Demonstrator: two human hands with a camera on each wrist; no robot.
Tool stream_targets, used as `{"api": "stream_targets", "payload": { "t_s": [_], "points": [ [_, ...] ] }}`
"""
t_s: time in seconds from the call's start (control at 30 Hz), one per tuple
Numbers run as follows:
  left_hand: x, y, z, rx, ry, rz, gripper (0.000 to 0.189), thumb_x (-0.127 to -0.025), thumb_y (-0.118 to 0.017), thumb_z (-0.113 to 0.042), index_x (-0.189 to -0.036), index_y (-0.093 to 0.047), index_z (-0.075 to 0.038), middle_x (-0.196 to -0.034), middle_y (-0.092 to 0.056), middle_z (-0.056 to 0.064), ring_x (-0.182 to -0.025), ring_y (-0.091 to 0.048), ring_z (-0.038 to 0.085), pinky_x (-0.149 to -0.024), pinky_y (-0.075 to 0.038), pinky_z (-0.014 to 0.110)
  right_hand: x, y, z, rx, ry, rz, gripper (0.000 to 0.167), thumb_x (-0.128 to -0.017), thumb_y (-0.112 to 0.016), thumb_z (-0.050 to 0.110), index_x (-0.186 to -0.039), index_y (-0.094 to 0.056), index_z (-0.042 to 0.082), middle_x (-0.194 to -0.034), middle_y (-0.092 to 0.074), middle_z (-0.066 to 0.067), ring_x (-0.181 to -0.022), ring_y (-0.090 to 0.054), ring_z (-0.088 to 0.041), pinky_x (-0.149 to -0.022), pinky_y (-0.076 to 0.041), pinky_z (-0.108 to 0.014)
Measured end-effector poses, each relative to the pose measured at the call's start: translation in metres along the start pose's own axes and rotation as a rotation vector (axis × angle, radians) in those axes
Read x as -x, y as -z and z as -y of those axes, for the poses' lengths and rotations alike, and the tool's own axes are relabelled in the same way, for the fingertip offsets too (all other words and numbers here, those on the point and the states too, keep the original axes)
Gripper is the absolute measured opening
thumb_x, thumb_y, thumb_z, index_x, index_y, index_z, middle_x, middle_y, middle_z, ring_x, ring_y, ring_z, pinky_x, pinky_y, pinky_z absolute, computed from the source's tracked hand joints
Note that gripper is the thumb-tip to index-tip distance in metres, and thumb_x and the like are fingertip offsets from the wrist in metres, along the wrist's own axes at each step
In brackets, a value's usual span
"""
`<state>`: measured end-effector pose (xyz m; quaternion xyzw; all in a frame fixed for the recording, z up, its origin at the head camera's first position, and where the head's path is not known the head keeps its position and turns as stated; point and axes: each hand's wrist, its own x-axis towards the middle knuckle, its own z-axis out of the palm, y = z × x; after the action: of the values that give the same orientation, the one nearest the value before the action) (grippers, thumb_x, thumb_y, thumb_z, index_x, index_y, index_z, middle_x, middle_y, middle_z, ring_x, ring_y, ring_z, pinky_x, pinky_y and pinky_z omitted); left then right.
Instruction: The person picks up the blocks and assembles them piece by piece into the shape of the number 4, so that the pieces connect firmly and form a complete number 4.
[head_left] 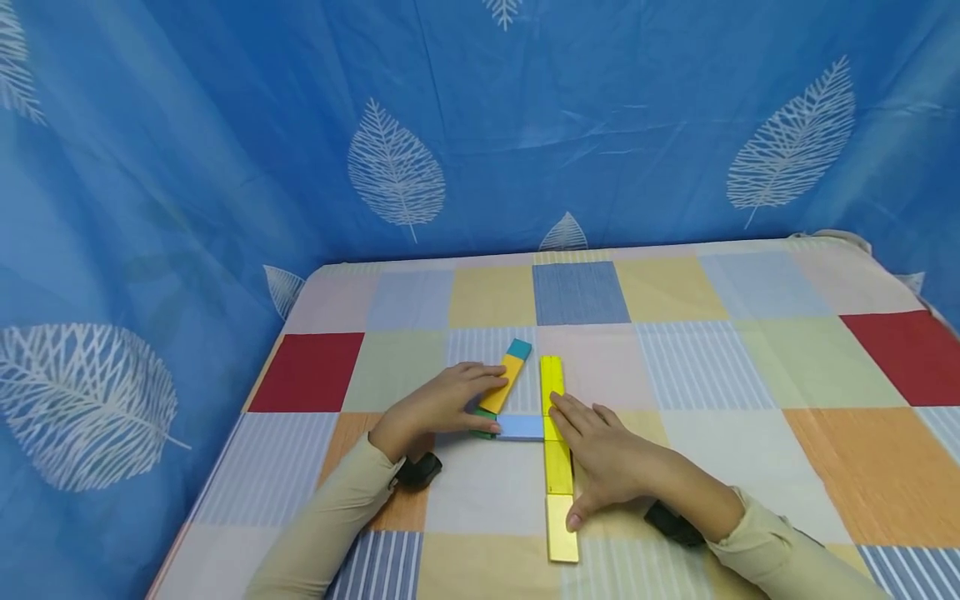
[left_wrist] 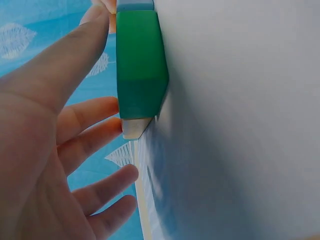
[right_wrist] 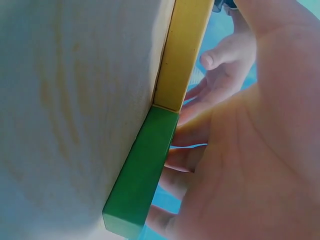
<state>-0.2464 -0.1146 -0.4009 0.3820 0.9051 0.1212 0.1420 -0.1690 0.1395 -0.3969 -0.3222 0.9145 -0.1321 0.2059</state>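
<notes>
Near the middle of the table, my left hand (head_left: 453, 402) lies over the slanted orange block (head_left: 501, 385), its fingertips on that block. Its thumb rests at the joint of a mostly hidden green block (head_left: 483, 423) and a light blue block (head_left: 521, 427). In the left wrist view the green block (left_wrist: 140, 60) stands beside my spread fingers. My right hand (head_left: 611, 454) stretches along a straight row of yellow blocks (head_left: 557, 467), fingertips at its right side, thumb on the pale yellow nearest block (head_left: 561, 533). In the right wrist view, a green face (right_wrist: 142, 170) meets a yellow one (right_wrist: 181, 55).
A teal block end (head_left: 519, 349) tops the slanted orange piece. The blocks lie on a patchwork cloth (head_left: 480, 483) covering the table. Blue curtains with white leaves (head_left: 397, 162) hang behind the table and on its left. Dark wrist cameras (head_left: 418, 472) sit under both wrists.
</notes>
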Motion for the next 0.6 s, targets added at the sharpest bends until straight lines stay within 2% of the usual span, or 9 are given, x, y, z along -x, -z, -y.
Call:
{"api": "stream_targets", "payload": {
  "t_s": [0.13, 0.4, 0.53, 0.6],
  "points": [
    [-0.006, 0.0, 0.001, -0.017, 0.011, 0.01, 0.07, -0.078, -0.061, -0.054, -0.134, -0.047, -0.016, -0.144, -0.038, -0.002, -0.128, -0.038, 0.024, -0.105, -0.032, 0.042, -0.004, 0.001, -0.004, 0.012, 0.003, 0.009, 0.134, -0.049, -0.062, 0.078, -0.143, -0.016, -0.005, -0.152, -0.005, -0.021, -0.14, -0.006, -0.036, -0.107, -0.013, -0.059],
    [-0.028, 0.009, 0.002, -0.086, 0.065, 0.129, 0.064, -0.082, -0.055, -0.055, -0.131, -0.051, -0.015, -0.141, -0.042, 0.0, -0.127, -0.04, 0.024, -0.105, -0.031, 0.04, -0.016, 0.005, -0.012, 0.025, -0.019, 0.067, 0.131, -0.051, -0.065, 0.075, -0.143, -0.016, -0.005, -0.152, -0.005, -0.021, -0.14, -0.005, -0.035, -0.108, -0.012, -0.057],
    [-0.04, 0.017, 0.004, -0.093, 0.06, 0.167, 0.058, -0.085, -0.055, -0.05, -0.13, -0.051, -0.015, -0.142, -0.041, 0.003, -0.127, -0.04, 0.026, -0.105, -0.031, 0.041, -0.025, 0.019, -0.023, -0.001, -0.006, 0.084, 0.119, -0.061, -0.066, 0.069, -0.143, -0.018, -0.002, -0.151, -0.009, -0.02, -0.139, -0.004, -0.038, -0.108, -0.011, -0.058],
    [-0.043, 0.024, 0.004, -0.095, 0.057, 0.135, 0.058, -0.085, -0.054, -0.05, -0.134, -0.047, -0.017, -0.146, -0.034, 0.002, -0.131, -0.033, 0.029, -0.107, -0.028, 0.046, -0.029, 0.033, -0.032, -0.011, 0.002, 0.044, 0.111, -0.067, -0.066, 0.063, -0.144, -0.018, -0.001, -0.151, -0.01, -0.021, -0.138, -0.005, -0.041, -0.106, -0.012, -0.06]
  ]
}}
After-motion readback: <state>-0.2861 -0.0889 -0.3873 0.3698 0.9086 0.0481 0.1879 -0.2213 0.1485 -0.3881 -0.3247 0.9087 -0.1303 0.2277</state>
